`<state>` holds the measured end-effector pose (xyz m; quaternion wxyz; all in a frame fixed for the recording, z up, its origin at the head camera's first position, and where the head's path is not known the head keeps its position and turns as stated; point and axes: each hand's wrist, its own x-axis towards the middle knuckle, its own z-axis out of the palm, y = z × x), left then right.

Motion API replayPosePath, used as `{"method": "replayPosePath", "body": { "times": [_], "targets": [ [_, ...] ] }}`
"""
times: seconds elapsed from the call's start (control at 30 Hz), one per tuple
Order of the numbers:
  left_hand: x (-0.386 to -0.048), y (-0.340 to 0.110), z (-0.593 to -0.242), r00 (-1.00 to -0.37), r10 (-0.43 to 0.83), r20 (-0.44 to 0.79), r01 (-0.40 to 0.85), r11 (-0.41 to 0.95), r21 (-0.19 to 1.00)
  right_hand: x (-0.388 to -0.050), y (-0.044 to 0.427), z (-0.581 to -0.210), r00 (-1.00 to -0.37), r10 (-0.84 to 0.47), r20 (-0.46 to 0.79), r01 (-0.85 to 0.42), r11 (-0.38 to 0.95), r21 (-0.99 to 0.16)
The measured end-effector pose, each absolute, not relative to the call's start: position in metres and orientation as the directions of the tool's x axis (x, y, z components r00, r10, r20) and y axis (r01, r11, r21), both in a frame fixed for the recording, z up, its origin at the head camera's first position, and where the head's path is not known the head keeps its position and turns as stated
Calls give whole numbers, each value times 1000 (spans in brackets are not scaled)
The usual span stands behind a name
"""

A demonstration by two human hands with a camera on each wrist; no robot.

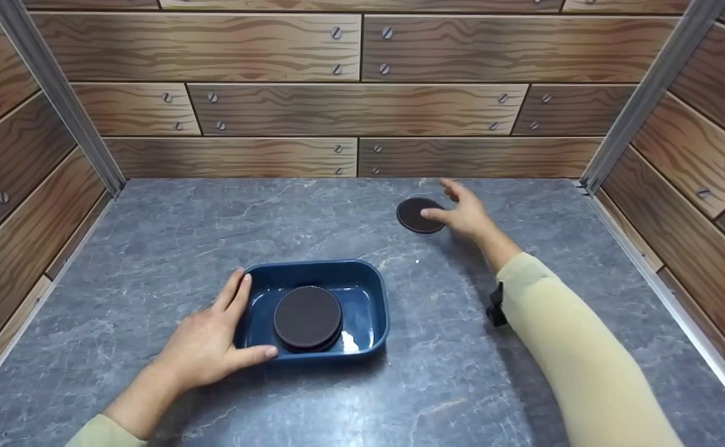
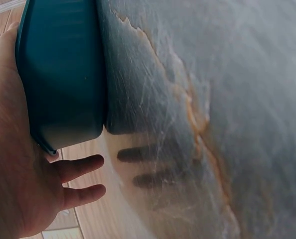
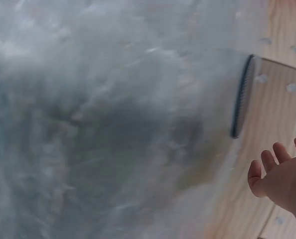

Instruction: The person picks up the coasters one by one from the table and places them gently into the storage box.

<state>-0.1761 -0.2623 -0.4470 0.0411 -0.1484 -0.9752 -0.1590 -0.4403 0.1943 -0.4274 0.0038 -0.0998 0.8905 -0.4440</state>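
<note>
A dark blue rectangular tray with raised walls sits on the table. Inside it lies a small stack of round dark brown coasters with stitched edges. My left hand grips the tray's left end, thumb on the near rim and fingers by the far left corner. In the left wrist view, two fingers of the left hand stick out past the tray's wall. Another coaster lies farther back on the table. Over its right edge, my right hand is spread, thumb and fingers apart, holding nothing.
The grey marbled table meets a wood-plank-patterned back wall. Similar side walls stand left and right, with metal posts in the corners. A black strap piece sits at the right sleeve.
</note>
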Motion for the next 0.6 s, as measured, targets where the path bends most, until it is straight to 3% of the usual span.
{"method": "replayPosePath", "body": {
  "times": [0.6],
  "targets": [
    [-177,-263,-447,-959,266,98,284,910,302,-447,200,-455,-980,-187,-71,-47,558,-828]
  ]
}}
